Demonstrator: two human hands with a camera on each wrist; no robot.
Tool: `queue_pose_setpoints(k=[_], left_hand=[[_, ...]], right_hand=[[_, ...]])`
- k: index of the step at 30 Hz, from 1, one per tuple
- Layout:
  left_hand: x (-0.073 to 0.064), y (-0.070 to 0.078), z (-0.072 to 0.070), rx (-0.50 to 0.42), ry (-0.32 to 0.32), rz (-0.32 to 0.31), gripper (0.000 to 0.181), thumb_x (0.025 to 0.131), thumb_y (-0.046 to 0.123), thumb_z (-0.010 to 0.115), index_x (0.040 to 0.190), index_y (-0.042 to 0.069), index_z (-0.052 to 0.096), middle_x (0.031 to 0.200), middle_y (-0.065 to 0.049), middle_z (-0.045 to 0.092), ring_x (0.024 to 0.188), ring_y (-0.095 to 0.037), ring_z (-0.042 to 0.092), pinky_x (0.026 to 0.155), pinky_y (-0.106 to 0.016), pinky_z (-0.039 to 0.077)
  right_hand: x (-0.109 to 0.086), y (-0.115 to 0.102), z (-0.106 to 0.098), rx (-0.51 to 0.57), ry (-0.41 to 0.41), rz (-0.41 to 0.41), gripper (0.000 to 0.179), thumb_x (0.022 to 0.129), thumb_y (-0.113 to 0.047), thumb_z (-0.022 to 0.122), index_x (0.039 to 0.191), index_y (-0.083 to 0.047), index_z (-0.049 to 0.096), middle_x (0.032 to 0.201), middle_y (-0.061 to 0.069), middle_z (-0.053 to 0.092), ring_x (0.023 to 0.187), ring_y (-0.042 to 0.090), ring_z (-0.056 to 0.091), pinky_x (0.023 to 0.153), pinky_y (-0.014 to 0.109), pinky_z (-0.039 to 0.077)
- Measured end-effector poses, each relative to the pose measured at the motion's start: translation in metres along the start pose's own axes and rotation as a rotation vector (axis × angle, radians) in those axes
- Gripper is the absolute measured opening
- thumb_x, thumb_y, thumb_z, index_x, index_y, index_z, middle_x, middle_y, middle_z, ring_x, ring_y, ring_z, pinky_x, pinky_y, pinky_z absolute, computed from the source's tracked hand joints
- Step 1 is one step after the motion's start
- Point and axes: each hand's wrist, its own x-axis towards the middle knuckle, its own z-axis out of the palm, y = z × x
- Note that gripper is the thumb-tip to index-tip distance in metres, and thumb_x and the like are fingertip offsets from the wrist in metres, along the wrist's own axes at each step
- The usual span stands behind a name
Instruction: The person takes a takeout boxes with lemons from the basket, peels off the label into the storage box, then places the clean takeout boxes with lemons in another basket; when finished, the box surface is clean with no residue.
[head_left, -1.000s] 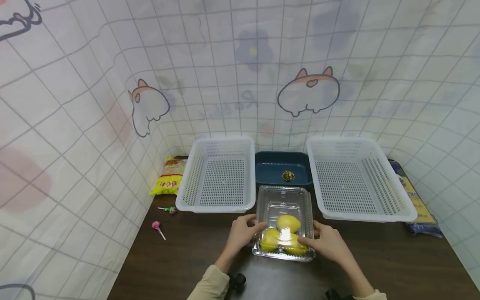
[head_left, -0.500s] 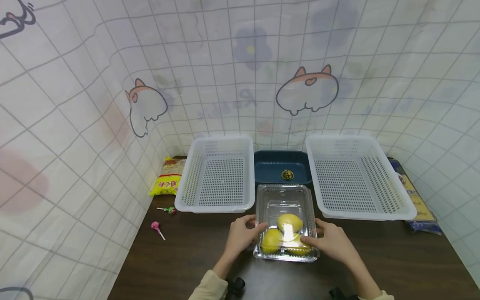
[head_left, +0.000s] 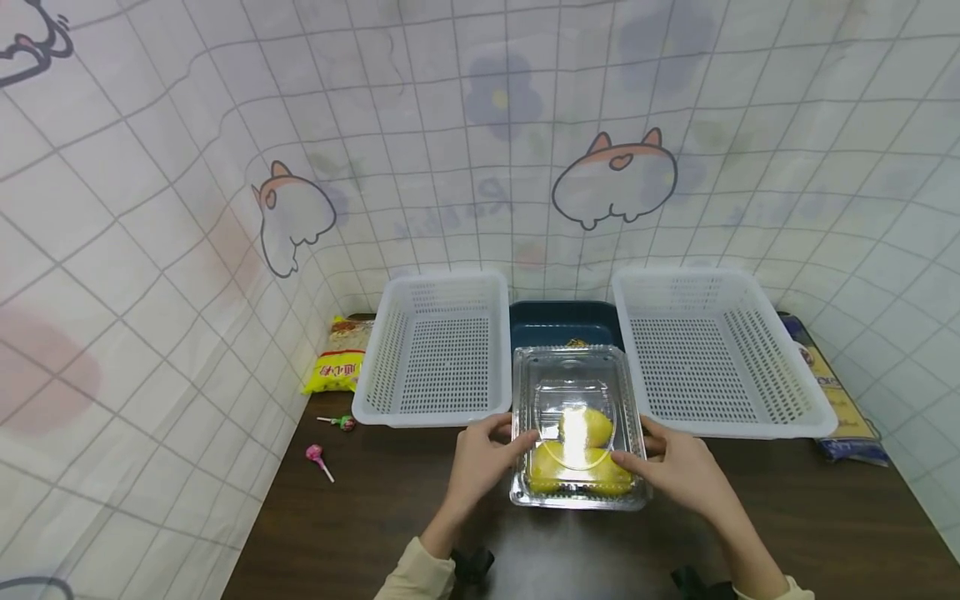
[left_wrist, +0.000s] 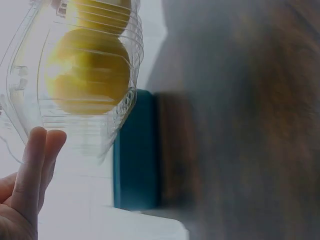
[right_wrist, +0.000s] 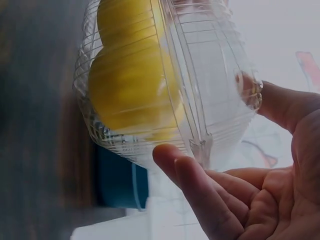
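Note:
A clear plastic clamshell box (head_left: 538, 379), lid down, holds several yellow fruits (head_left: 588, 429) that look like lemons. Both hands grip it by its sides: the left hand (head_left: 480, 458) with its thumb over the lid, the right hand (head_left: 686, 471) likewise. In the left wrist view the fingers (left_wrist: 32, 160) lie against the underside edge of the box. The right wrist view shows the fingertips (right_wrist: 165, 155) under the box and the thumb on its lid. Dark table shows beneath the box in both wrist views, so it hangs in the air.
Behind the box stands a dark blue tray (head_left: 562, 315) with a small gold item (head_left: 576, 342), partly hidden. White baskets flank it, left (head_left: 431, 418) and right (head_left: 742, 430). Lollipops (head_left: 318, 457) and a yellow snack bag (head_left: 335, 369) lie left; a blue-and-yellow packet (head_left: 836, 396) lies right.
Both hands have raised the box off the table, and it now overlaps the front of the blue tray, covering most of the gold item. The fruits have shifted a little inside.

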Motion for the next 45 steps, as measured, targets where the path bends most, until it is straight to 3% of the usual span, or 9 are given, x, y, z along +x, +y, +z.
queue_pose_setpoints(k=[5, 11, 18, 25, 32, 38, 45], left_hand=[[0.002, 0.015, -0.001, -0.053, -0.053, 0.005, 0.060, 0.083, 0.047, 0.077, 0.128, 0.008, 0.066, 0.102, -0.012, 0.073, 0.072, -0.010, 0.074, 0.064, -0.023, 0.057], [0.013, 0.028, 0.002, -0.090, -0.089, 0.035, 0.061, 0.085, 0.046, 0.076, 0.132, 0.010, 0.063, 0.104, -0.012, 0.072, 0.076, -0.014, 0.075, 0.068, -0.025, 0.058], [0.029, 0.045, 0.015, -0.159, -0.123, 0.067, 0.059, 0.086, 0.040, 0.076, 0.134, 0.010, 0.062, 0.108, -0.014, 0.073, 0.079, -0.015, 0.076, 0.071, -0.027, 0.060], [0.043, 0.058, 0.033, -0.219, -0.197, 0.108, 0.063, 0.088, 0.038, 0.075, 0.141, 0.009, 0.056, 0.117, -0.014, 0.071, 0.089, -0.018, 0.076, 0.077, -0.040, 0.062], [0.057, 0.073, 0.050, -0.182, -0.202, 0.104, 0.062, 0.089, 0.039, 0.074, 0.143, 0.016, 0.054, 0.125, -0.012, 0.069, 0.092, -0.019, 0.077, 0.075, -0.028, 0.061], [0.068, 0.087, 0.066, -0.160, -0.196, 0.100, 0.064, 0.089, 0.039, 0.074, 0.143, 0.012, 0.054, 0.130, -0.014, 0.067, 0.095, -0.019, 0.077, 0.075, -0.026, 0.060], [0.085, 0.097, 0.088, -0.027, -0.199, 0.191, 0.063, 0.093, 0.038, 0.069, 0.145, 0.008, 0.051, 0.131, -0.014, 0.067, 0.099, -0.020, 0.075, 0.074, -0.020, 0.059]], right_hand=[[-0.003, 0.000, -0.014, 0.027, 0.021, 0.031, 0.091, 0.090, -0.057, 0.064, 0.151, 0.004, 0.036, 0.130, 0.031, 0.062, 0.119, 0.044, 0.064, 0.084, 0.049, 0.059], [-0.003, -0.001, -0.032, 0.107, 0.064, 0.029, 0.085, 0.094, -0.053, 0.061, 0.152, 0.002, 0.034, 0.140, 0.032, 0.053, 0.127, 0.047, 0.057, 0.090, 0.052, 0.057], [0.002, 0.005, -0.051, 0.150, 0.097, 0.022, 0.082, 0.098, -0.052, 0.055, 0.154, 0.001, 0.030, 0.144, 0.032, 0.049, 0.130, 0.050, 0.053, 0.097, 0.061, 0.050], [0.004, 0.017, -0.069, 0.173, 0.099, 0.076, 0.085, 0.099, -0.055, 0.048, 0.157, 0.002, 0.021, 0.150, 0.035, 0.040, 0.135, 0.055, 0.043, 0.102, 0.070, 0.041], [0.006, 0.027, -0.087, 0.156, 0.118, 0.063, 0.084, 0.101, -0.052, 0.045, 0.157, 0.003, 0.016, 0.152, 0.038, 0.033, 0.136, 0.058, 0.037, 0.102, 0.072, 0.038], [0.012, 0.036, -0.102, 0.078, 0.207, 0.021, 0.083, 0.099, -0.049, 0.052, 0.154, 0.006, 0.023, 0.148, 0.040, 0.038, 0.127, 0.059, 0.046, 0.095, 0.069, 0.046], [0.023, 0.051, -0.118, 0.000, 0.213, -0.037, 0.082, 0.098, -0.041, 0.058, 0.148, 0.016, 0.027, 0.143, 0.044, 0.039, 0.122, 0.063, 0.047, 0.090, 0.066, 0.050]])
